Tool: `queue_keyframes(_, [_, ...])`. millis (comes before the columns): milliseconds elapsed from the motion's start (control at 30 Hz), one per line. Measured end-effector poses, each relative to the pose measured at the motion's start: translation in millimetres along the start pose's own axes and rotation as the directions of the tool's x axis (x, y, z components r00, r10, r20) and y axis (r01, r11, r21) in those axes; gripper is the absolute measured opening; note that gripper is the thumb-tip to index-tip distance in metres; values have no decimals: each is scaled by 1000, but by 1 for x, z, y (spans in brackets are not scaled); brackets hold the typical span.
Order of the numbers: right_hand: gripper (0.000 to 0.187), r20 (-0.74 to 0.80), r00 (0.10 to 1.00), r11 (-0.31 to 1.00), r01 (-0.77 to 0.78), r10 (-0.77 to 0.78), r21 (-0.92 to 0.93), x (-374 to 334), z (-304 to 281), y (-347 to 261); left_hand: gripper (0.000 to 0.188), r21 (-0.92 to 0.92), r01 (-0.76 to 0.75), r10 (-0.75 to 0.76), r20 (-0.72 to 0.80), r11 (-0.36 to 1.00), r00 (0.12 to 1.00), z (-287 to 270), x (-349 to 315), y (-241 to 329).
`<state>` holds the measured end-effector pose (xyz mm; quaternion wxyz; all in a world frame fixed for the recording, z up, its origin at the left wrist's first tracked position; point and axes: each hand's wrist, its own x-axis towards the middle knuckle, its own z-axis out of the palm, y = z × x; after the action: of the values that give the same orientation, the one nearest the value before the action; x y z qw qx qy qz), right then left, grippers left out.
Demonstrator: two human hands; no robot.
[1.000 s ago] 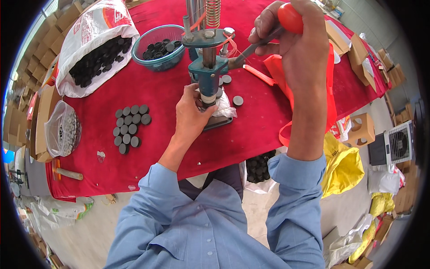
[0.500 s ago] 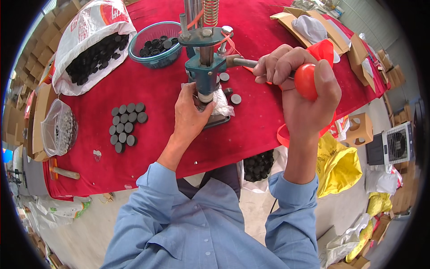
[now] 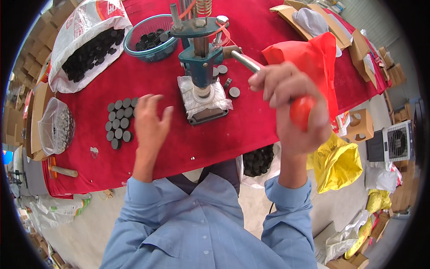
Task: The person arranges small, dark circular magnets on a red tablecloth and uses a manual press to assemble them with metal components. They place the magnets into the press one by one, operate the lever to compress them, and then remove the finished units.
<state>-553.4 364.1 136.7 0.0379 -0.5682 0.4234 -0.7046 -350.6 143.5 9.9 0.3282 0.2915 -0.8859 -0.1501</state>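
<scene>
A dark green hand press (image 3: 199, 67) stands on the table before me. Its base is wrapped in white plastic (image 3: 209, 99), with nothing lying under the ram. My right hand (image 3: 298, 101) grips the press lever (image 3: 245, 60) near its red ball knob (image 3: 303, 113), slightly blurred. My left hand (image 3: 151, 121) is off the press, fingers apart, holding nothing. It hovers by a group of black round discs (image 3: 117, 123) set out in rows, covering some at their right edge. A few loose discs (image 3: 234, 92) lie right of the press base.
A blue-green basin (image 3: 150, 54) and a white sack (image 3: 96, 74) hold black discs at the far left. Nearer stand a clear bag of small parts (image 3: 56, 127) and a hammer (image 3: 65, 171). A red bag (image 3: 309, 56) and open cartons (image 3: 360, 58) sit to the right.
My left hand has left the press base and moved left to the rows of discs, its fingers opening. My right hand and the lever knob have come nearer to me.
</scene>
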Motion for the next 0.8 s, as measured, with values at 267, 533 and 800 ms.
queue_keyframes(267, [71, -118, 986, 992, -126, 122, -29, -68, 6, 9, 37, 210, 25, -31, 22, 977, 999, -29, -32, -55])
queue_keyframes(533, [68, 40, 996, 997, -78, 79, -20, 2, -9, -6, 36, -56, 239, -229, 150, 969, 962, -28, -17, -47])
queue_keyframes(800, [64, -3, 938, 938, -345, 345, 26, 82, -12, -18, 46, -358, 95, -78, 62, 929, 995, 7, 4, 6])
